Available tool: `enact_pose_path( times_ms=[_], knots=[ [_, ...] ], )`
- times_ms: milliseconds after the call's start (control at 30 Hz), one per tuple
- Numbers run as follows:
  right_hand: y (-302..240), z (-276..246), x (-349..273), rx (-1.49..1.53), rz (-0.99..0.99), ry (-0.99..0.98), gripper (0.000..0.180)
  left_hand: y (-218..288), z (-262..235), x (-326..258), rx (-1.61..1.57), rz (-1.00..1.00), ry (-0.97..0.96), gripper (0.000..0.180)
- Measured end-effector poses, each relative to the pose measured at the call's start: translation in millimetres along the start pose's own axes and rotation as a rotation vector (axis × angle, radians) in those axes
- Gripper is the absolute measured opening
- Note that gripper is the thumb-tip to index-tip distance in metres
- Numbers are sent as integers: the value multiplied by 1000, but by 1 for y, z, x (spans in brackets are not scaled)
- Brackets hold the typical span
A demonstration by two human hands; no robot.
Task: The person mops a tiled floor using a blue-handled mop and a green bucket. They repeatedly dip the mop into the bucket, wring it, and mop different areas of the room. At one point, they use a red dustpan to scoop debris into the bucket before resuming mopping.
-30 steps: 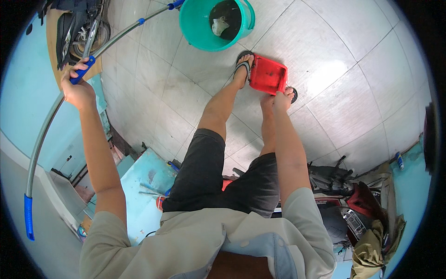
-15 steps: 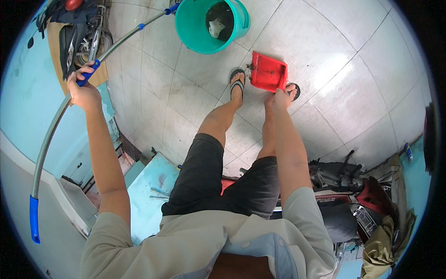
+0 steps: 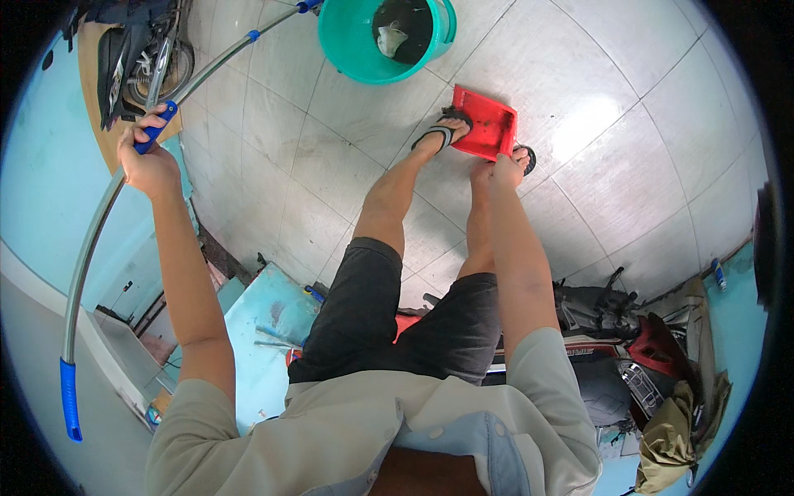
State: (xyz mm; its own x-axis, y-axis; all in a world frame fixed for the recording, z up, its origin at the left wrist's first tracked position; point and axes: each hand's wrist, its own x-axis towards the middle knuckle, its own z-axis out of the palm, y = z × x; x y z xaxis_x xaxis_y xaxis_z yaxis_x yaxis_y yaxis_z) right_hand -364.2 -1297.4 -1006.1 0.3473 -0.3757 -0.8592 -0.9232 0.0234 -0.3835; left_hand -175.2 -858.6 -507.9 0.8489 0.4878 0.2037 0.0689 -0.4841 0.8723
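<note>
My left hand (image 3: 149, 165) is closed around a long metal mop-like pole (image 3: 86, 260) at its blue middle collar. The pole has a blue grip at its lower end, and its far end runs out of view at the top. With my right hand (image 3: 505, 170) I grip a red dustpan (image 3: 494, 122) by its near corner, where the handle is hidden by my fingers. The dustpan rests on the tiles with bits of dark dirt in it. My left sandalled foot (image 3: 447, 131) is against the pan's left edge, beside a dark clump of dirt.
A green bucket (image 3: 341, 45) with dark water and a pale cloth stands ahead of my feet. One motorbike (image 3: 157, 70) is at the far left, another (image 3: 591, 318) behind me at right. A light blue tabletop (image 3: 256, 331) lies near my left side.
My left foot has moved right and forward, up to the dustpan's left edge. Both hands keep their holds. The bucket sits slightly higher in view.
</note>
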Motion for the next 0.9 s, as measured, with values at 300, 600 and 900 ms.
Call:
enact_pose_path(
  times_ms=[300, 600, 900],
  knots=[
    [-37, -3, -37, 256, 9, 28, 62, -8, -12, 11, -29, -21, -9, 21],
    [-8, -5, 0, -91, -29, 75, 73, 1, 9, 10, 61, 39, -91, 24],
    [-21, -42, 15, 321, 392, -99, 64, -23, -33, 15, -72, -40, -45, 25]
  ],
)
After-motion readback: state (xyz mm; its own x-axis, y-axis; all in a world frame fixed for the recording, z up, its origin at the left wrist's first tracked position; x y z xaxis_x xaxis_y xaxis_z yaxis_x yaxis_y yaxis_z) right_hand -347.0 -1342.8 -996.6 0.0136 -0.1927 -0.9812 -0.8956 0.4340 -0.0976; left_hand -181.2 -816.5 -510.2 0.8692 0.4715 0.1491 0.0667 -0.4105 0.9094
